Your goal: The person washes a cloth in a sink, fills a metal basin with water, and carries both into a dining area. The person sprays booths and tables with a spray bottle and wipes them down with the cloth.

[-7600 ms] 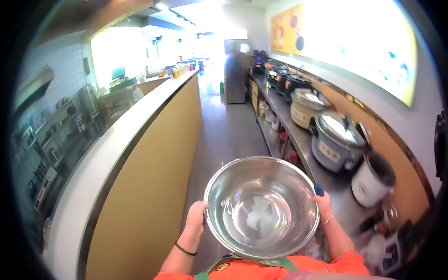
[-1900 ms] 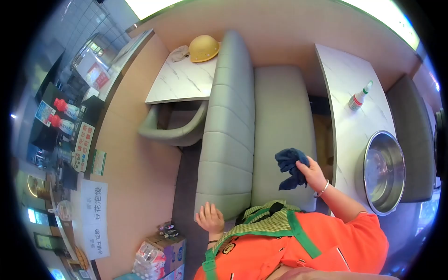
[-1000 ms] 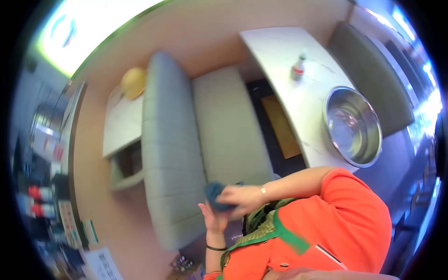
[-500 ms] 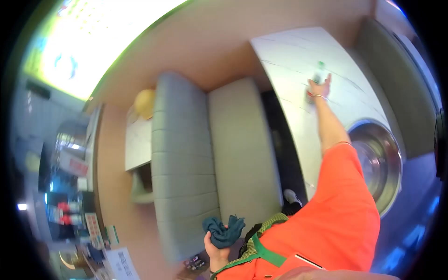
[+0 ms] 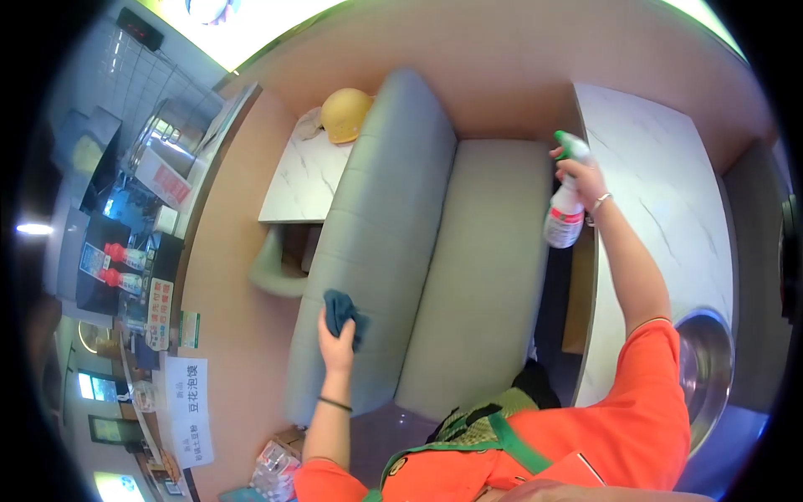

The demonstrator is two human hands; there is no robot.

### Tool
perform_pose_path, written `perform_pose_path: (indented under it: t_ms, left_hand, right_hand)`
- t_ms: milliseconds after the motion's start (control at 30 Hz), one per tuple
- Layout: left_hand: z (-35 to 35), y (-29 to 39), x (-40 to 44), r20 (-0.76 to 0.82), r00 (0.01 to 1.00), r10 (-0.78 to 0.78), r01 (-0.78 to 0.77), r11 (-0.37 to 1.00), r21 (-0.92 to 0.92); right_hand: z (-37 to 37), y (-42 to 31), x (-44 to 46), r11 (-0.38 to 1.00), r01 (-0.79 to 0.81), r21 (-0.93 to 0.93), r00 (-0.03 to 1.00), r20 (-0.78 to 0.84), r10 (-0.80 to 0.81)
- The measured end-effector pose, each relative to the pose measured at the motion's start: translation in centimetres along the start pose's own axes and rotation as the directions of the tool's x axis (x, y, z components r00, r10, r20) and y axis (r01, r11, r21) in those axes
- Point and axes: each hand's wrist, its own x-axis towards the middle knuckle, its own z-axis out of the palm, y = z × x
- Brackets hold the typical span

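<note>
Wrapped round the neck of a spray bottle [image 5: 565,213] with a green nozzle, my right hand [image 5: 583,177] holds it over the gap between the bench seat [image 5: 481,259] and the marble-patterned table [image 5: 657,192]. My left hand [image 5: 336,343] grips a dark blue cloth [image 5: 341,316] at the grey padded backrest [image 5: 376,226]; whether the cloth presses on it I cannot tell. A large steel basin [image 5: 705,376] sits at the right, partly hidden by my orange sleeve.
A yellow helmet [image 5: 345,115] lies on a smaller marble-patterned table [image 5: 303,180] behind the backrest. A partition [image 5: 230,276] and a counter with red-topped bottles [image 5: 125,280] stand at the left. Packages [image 5: 274,470] sit low at the left.
My right hand has lifted the spray bottle off the table and brought it left over the seat's edge. My left hand has moved the cloth up and left to the backrest. The view has shifted.
</note>
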Motion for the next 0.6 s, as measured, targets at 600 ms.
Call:
perform_pose_path:
  t_ms: [600]
  left_hand:
    - [3.6,-7.1,14.2,0.109,0.908,0.405,-0.127,0.018,0.992]
  right_hand:
    - [16.0,10.5,26.1,0.975,-0.113,-0.193,0.977,0.156,0.144]
